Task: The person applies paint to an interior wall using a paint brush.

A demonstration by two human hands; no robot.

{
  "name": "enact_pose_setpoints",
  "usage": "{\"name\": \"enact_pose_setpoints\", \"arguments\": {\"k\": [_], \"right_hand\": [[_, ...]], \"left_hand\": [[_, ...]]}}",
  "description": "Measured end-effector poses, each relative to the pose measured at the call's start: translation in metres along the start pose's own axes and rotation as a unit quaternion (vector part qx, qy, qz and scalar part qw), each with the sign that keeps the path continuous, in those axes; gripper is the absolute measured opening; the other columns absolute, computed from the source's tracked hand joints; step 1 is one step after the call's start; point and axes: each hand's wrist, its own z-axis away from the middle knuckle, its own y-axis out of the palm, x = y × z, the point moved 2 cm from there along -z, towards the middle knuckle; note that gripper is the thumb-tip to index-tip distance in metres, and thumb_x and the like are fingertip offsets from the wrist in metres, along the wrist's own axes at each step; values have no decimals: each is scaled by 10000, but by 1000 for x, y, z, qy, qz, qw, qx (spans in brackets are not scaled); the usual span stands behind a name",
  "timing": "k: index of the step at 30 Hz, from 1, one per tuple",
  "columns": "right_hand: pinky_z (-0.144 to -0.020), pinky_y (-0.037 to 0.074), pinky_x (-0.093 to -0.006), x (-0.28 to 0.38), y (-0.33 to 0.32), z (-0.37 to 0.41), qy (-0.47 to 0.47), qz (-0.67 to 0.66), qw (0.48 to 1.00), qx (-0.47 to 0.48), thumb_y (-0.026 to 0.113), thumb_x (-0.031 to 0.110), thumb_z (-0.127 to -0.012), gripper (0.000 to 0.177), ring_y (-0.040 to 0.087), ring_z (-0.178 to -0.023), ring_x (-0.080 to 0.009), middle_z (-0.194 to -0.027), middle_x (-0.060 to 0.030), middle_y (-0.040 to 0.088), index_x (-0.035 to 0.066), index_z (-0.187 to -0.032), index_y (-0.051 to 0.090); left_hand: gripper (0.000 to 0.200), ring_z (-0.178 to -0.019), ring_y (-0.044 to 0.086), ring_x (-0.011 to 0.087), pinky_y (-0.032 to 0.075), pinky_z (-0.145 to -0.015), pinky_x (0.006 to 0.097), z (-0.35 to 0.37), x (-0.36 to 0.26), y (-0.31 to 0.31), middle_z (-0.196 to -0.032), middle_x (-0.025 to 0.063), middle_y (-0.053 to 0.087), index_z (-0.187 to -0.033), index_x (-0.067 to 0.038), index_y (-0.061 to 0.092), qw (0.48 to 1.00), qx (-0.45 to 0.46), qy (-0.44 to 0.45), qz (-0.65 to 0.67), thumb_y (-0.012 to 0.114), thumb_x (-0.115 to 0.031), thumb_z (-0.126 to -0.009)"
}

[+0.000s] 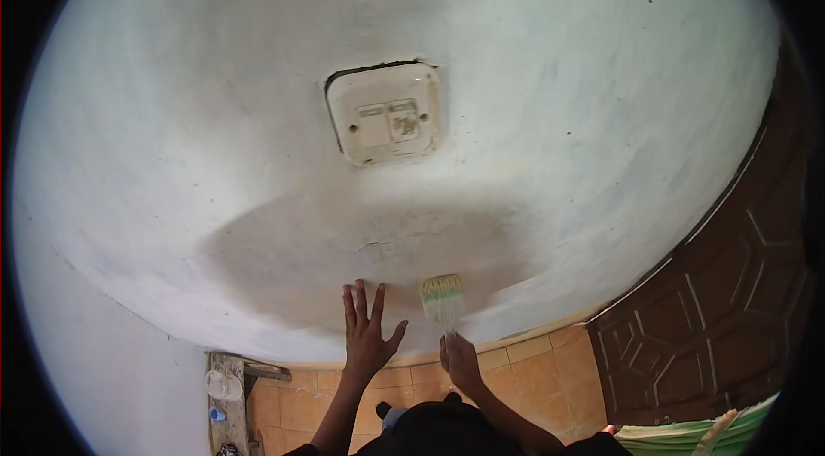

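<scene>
My left hand is raised against the white wall, fingers stretched out and spread, fingertips at the surface. To its right, my right hand grips a paintbrush by its handle. The brush points up, its wide pale bristles close to the wall and tinged yellowish green. Above both hands, a worn light switch plate sits in the wall, slightly tilted, with a dark gap along its top and left edges. A shadow falls across the wall around the hands.
A brown panelled door stands at the right, with green striped cloth below it. At lower left is a wooden bench bearing a whitish round container and a small blue cup. Orange tiles cover the floor.
</scene>
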Motion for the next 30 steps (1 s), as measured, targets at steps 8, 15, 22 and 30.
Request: {"name": "enact_pose_setpoints", "arguments": {"k": [8,15,22,30], "right_hand": [[-479,282,-233,135,49,-36,-107,48,993,25,408,433,-1053,421,332,-523,-43,-621,51,369,79,-832,464],[-460,269,-222,8,29,-29,-59,95,994,10,406,406,-1059,398,328,-497,-46,-604,51,366,88,-824,445],[-495,307,-249,85,79,-29,-117,44,992,25,361,312,-1070,350,362,-540,-69,-637,14,416,70,-837,460],[-440,254,-237,9,92,-46,-39,10,999,3,389,379,-1064,368,334,-487,-66,-604,28,377,80,-865,468]], "left_hand": [[758,-1461,156,457,241,-1157,574,1,-3,-10,-1599,197,176,-1499,-146,378,999,-35,22,-13,729,-250,-836],[675,-1419,295,393,304,-1136,531,7,15,-28,-1513,172,351,-1402,-142,502,989,-105,46,90,765,-162,-781],[628,-1396,339,387,351,-1105,522,12,51,-44,-1497,155,379,-1333,-167,566,987,-115,59,90,792,-141,-748],[542,-1360,389,338,348,-1113,504,7,76,-67,-1481,123,414,-1274,-214,620,987,-107,73,91,786,-189,-759]]}}
